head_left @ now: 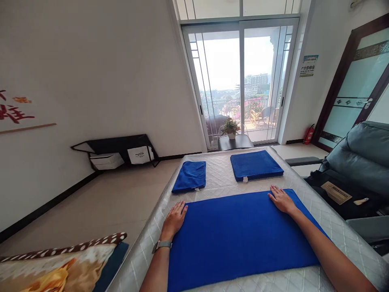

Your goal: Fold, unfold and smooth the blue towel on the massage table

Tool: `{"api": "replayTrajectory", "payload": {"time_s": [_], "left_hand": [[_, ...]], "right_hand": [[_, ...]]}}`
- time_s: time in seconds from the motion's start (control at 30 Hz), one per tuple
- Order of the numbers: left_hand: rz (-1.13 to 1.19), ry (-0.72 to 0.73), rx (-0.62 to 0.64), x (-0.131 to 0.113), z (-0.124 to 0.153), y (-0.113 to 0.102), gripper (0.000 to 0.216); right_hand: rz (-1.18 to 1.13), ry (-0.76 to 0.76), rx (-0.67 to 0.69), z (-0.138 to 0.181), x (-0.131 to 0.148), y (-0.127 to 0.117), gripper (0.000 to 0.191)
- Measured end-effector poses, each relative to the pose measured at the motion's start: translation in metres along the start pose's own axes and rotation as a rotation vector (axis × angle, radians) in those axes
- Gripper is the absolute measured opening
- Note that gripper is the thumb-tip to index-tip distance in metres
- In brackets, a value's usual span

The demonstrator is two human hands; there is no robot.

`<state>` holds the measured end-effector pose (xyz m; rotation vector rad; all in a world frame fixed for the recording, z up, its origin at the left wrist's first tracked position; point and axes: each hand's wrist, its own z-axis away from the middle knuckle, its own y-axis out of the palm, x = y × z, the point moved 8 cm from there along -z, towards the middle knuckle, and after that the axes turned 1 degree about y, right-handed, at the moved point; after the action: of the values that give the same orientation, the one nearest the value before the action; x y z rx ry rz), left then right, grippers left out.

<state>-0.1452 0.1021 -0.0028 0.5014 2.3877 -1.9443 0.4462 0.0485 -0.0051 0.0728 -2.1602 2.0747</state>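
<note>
A blue towel lies spread flat on a pale quilted mattress. At its far left corner rests my left hand, palm down with the fingers stretched out, a watch on the wrist. My right hand lies flat near the far right corner, fingers extended over the towel's edge. Neither hand grips anything. Beyond the left hand is a small folded blue towel with a white tag. A thicker folded stack of blue towels, also tagged, sits past the right hand.
A dark armchair stands at the right, holding a cardboard piece. Behind the mattress, a potted plant sits on a chair before sliding glass doors. Patterned bedding is at the lower left; a black rack stands by the wall.
</note>
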Motion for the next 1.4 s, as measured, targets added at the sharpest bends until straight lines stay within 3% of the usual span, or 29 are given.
{"api": "replayTrajectory", "payload": {"time_s": [0.43, 0.67, 0.9, 1.0, 1.1, 1.17, 1.27, 1.4], "left_hand": [[-0.035, 0.024, 0.005, -0.001, 0.000, 0.000, 0.057], [0.008, -0.013, -0.001, -0.003, 0.001, -0.005, 0.058], [0.002, -0.028, -0.004, -0.011, 0.004, -0.010, 0.058], [0.003, -0.028, -0.015, -0.013, 0.004, -0.010, 0.059], [0.001, -0.028, -0.021, -0.013, 0.004, -0.009, 0.059], [0.000, -0.030, -0.025, -0.013, 0.004, -0.009, 0.059], [0.010, -0.039, -0.033, -0.014, 0.004, -0.011, 0.058], [0.017, -0.034, -0.033, -0.015, 0.005, -0.013, 0.057]], "right_hand": [[0.050, 0.066, -0.023, 0.002, -0.064, -0.008, 0.069], [0.084, 0.082, -0.040, 0.004, -0.060, -0.013, 0.067], [0.130, 0.231, -0.123, 0.014, -0.059, -0.027, 0.065], [0.164, 0.272, -0.196, 0.019, -0.044, -0.037, 0.064], [0.156, 0.244, -0.251, 0.021, 0.006, -0.047, 0.064], [0.112, 0.173, -0.227, 0.024, 0.064, -0.046, 0.065], [0.025, -0.002, -0.156, 0.041, 0.179, -0.036, 0.066], [-0.179, -0.375, -0.070, 0.085, 0.340, -0.020, 0.067]]}}
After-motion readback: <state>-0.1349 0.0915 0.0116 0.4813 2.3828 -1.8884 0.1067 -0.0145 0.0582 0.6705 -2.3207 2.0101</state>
